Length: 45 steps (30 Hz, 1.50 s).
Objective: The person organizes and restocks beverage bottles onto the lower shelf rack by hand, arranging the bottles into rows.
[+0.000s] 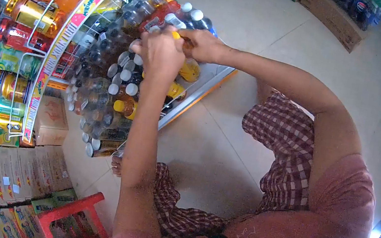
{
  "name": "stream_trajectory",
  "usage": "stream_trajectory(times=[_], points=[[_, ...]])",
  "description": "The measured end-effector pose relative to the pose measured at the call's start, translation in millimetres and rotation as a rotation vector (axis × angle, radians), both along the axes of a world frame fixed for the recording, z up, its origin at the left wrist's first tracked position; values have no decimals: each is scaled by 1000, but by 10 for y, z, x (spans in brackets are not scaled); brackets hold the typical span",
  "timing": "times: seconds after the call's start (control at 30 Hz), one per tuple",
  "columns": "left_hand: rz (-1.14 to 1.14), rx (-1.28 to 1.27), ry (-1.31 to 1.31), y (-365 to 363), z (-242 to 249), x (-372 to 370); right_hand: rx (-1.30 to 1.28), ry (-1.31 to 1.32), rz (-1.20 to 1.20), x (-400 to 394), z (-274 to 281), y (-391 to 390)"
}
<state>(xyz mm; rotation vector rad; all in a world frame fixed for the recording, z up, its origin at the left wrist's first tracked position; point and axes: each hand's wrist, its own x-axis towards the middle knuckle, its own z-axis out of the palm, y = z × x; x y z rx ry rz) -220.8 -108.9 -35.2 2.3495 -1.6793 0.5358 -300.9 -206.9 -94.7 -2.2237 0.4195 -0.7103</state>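
My left hand [163,52] reaches over the front bottles of a low rack, its fingers curled; whatever lies inside them is hidden. Close against it, my right hand [204,47] has its fingers closed round a bottle with a yellow cap [176,35]. Most of that bottle is covered by the hands. White-capped bottles [196,15] stand just beyond them. Below my right hand are a yellow bottle [190,70] and the rack's metal edge [205,85]. Another yellow-capped bottle [125,107] is left of my left forearm.
Shelves of drinks [32,14] rise on the left behind a curved printed strip [63,39]. Cartons [25,172] and a red stool [96,224] are at the lower left. A cardboard box [333,22] with bottles stands at the upper right on the tiled floor [229,125].
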Motion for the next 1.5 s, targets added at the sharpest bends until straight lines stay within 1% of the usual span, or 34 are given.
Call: stream_trajectory(times=[0.03,0.07,0.1,0.13,0.17,0.2,0.23,0.3,0.37,0.4,0.43,0.47,0.53,0.57,0.63,0.67,0.77,0.87,0.93,1.03,1.1,1.13,1.17,1.23,1.27,1.3,1.33,1.37,1.4,1.43,1.47,1.5], points=[[8,-65,-68,-10,119,-26,-4,-160,21,9,48,15],[-14,-109,-127,16,247,-33,-11,-186,-5,28,119,-14],[-80,-175,-138,30,390,-9,-15,-210,-26,-5,320,-3],[-156,-251,-119,47,517,-1,-42,-265,5,-16,441,-26],[-188,-258,-123,55,609,-1,-73,-322,37,-28,566,-56],[-221,-268,-128,56,673,-2,-75,-266,63,-102,700,-63],[-221,-255,-29,39,686,-39,-122,-232,10,-128,728,-79],[-161,-210,-17,-44,585,-76,-206,-200,-62,-151,653,-171],[-255,-212,119,-176,351,-39,-161,-114,-124,-285,557,-154],[-302,-287,-22,-230,205,-33,-224,-88,-150,-321,467,-206],[-388,-329,12,-296,131,-51,-254,-85,-186,-329,347,-272],[-311,-304,53,-304,4,-101,-281,-82,-221,-336,222,-333],[-333,-284,129,-371,-163,-109,-303,-74,-233,-389,76,-388],[-365,-280,128,-446,-261,-63,-307,-62,-242,-407,3,-413],[-349,-284,65,-464,-374,-88,-306,-32,-257,-431,-69,-415],[-359,-236,117,-501,-409,-70,-307,-30,-252,-425,-108,-418],[-316,-204,127,-509,-538,-91,-286,-19,-287,-409,-262,-426],[-301,-209,117,-482,-515,-150,-280,-15,-311,-400,-308,-455],[-299,-222,109,-503,-528,-160,-270,67,-314,-382,-295,-508],[-256,-219,112,-517,-576,-184,-228,111,-343,-349,-284,-500],[-208,-99,88,-495,-639,-179,-224,147,-361,-329,-327,-445],[-219,-128,91,-479,-685,-179,-214,183,-383,-319,-359,-423],[-215,-131,89,-471,-722,-167,-229,157,-368,-317,-373,-429],[-251,-162,55,-425,-739,-148,-260,171,-356,-298,-374,-467],[-234,-114,78,-420,-734,-122,-286,188,-346,-288,-387,-468],[-224,-119,77,-394,-736,-66,-276,178,-330,-307,-344,-443],[-282,-106,108,-374,-726,8,-287,176,-320,-310,-294,-424],[-342,-91,140,-350,-718,80,-258,195,-372,-321,-254,-396],[-243,17,149,-210,-486,63,-222,215,-425,-335,-247,-379],[-270,-22,132,-162,-443,231,-180,247,-366,-349,-268,-473],[-298,-59,114,-101,-394,406,-197,273,-396,-351,-330,-513],[-194,5,169,67,-172,416,-215,300,-428,-356,-333,-514]])
